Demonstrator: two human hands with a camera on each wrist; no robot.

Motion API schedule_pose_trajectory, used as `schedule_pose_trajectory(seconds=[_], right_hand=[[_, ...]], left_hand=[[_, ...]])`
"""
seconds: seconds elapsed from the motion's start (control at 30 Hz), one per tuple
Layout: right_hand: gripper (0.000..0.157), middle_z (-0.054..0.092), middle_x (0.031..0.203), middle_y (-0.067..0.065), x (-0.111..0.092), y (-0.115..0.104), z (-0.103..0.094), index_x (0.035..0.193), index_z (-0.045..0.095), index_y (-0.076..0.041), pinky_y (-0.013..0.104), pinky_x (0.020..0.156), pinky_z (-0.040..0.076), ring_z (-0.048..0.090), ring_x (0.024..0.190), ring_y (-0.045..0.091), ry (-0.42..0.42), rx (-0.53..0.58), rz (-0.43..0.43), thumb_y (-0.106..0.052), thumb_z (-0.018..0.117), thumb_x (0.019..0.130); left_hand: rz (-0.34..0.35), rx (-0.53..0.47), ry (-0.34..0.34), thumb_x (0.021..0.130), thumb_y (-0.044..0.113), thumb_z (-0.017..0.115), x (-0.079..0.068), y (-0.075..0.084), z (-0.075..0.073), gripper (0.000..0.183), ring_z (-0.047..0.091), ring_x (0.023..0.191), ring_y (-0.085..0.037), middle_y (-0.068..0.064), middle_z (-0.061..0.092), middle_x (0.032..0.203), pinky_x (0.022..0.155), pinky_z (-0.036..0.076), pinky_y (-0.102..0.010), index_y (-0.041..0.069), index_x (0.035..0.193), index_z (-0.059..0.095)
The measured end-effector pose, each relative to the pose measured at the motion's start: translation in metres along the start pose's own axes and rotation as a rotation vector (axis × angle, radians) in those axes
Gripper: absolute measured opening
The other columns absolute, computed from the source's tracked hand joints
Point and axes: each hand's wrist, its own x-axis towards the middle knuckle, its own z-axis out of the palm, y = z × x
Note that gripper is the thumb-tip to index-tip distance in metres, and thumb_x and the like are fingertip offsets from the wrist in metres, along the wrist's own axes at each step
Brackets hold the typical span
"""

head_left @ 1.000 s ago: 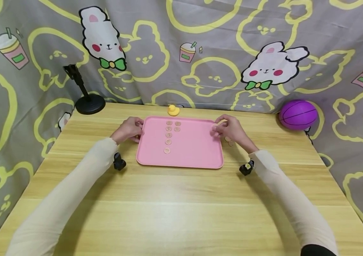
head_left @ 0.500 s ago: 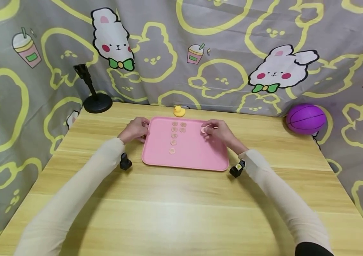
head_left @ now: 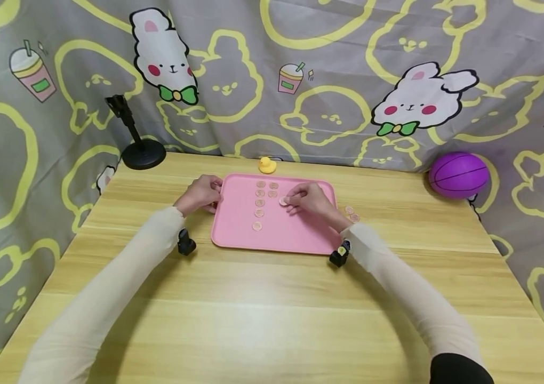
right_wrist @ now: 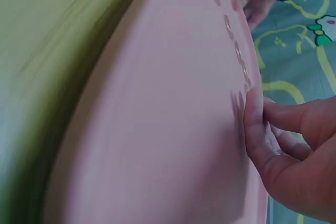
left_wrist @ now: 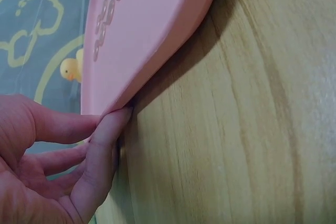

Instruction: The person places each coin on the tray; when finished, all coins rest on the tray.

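Note:
A pink tray point(head_left: 233, 234) lies on the table with several copper-coloured coins point(head_left: 260, 202) on its left half. They form one longer column, with two more coins point(head_left: 273, 194) beside its far end. My left hand point(head_left: 202, 193) pinches the tray's left rim; in the left wrist view its fingers point(left_wrist: 107, 129) close on that edge. Over the tray, right of the short column, my right hand point(head_left: 311, 198) holds a pale coin point(head_left: 283, 201) at its fingertips. In the right wrist view the fingers largely hide this coin.
A few coins point(head_left: 354, 217) lie on the wooden table point(head_left: 262, 314) right of the tray. Behind the tray sits a yellow rubber duck point(head_left: 267, 165). A black stand point(head_left: 143, 154) is at the back left, a purple ball point(head_left: 459, 175) at the back right, before a patterned curtain point(head_left: 329, 32).
My right hand has moved left with the coin, from the tray's right edge to near the coin columns. The coins on the table show again. My left hand stays on the rim.

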Motion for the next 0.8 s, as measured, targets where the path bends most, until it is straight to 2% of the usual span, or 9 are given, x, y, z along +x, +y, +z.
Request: schedule_pose_trajectory(seconds=[0.2, 0.43, 0.57, 0.8], right_hand=[[0.014, 0.077, 0.086, 0.02, 0.005, -0.003, 0.013, 0.103, 0.07, 0.011, 0.029, 0.062, 0.064, 0.07, 0.059, 0.012, 0.027, -0.075, 0.006, -0.001, 0.072, 0.097], [0.01, 0.073, 0.077, 0.012, 0.003, -0.004, 0.015, 0.097, 0.071, 0.007, 0.023, 0.056, 0.06, 0.065, 0.057, 0.01, 0.057, -0.192, -0.021, -0.003, 0.073, 0.097], [0.009, 0.071, 0.075, 0.012, 0.0, -0.004, 0.015, 0.095, 0.07, 0.008, 0.022, 0.055, 0.059, 0.063, 0.056, 0.01, 0.043, -0.241, -0.007, -0.001, 0.072, 0.097], [0.009, 0.067, 0.072, 0.008, 0.007, -0.009, 0.023, 0.09, 0.068, 0.005, 0.019, 0.052, 0.055, 0.06, 0.056, 0.01, 0.037, -0.27, 0.002, 0.0, 0.072, 0.096]], left_hand=[[-0.01, -0.008, -0.014, 0.097, -0.005, 0.055, 0.001, 0.003, -0.001, 0.055, 0.065, 0.096, -0.027, -0.025, 0.055, 0.131, 0.074, 0.066, -0.033, -0.008, 0.151, 0.044], [0.009, -0.022, -0.005, 0.096, -0.005, 0.055, 0.004, 0.002, 0.004, 0.052, 0.065, 0.091, -0.025, -0.025, 0.057, 0.128, 0.071, 0.065, -0.031, -0.008, 0.148, 0.047], [-0.001, -0.041, -0.026, 0.097, -0.005, 0.056, 0.006, -0.001, 0.008, 0.053, 0.066, 0.091, -0.024, -0.025, 0.057, 0.128, 0.071, 0.066, -0.032, -0.008, 0.148, 0.046], [-0.003, -0.038, -0.015, 0.097, -0.005, 0.056, 0.004, -0.005, 0.0, 0.052, 0.066, 0.087, -0.023, -0.025, 0.056, 0.128, 0.067, 0.065, -0.029, -0.008, 0.148, 0.045]])
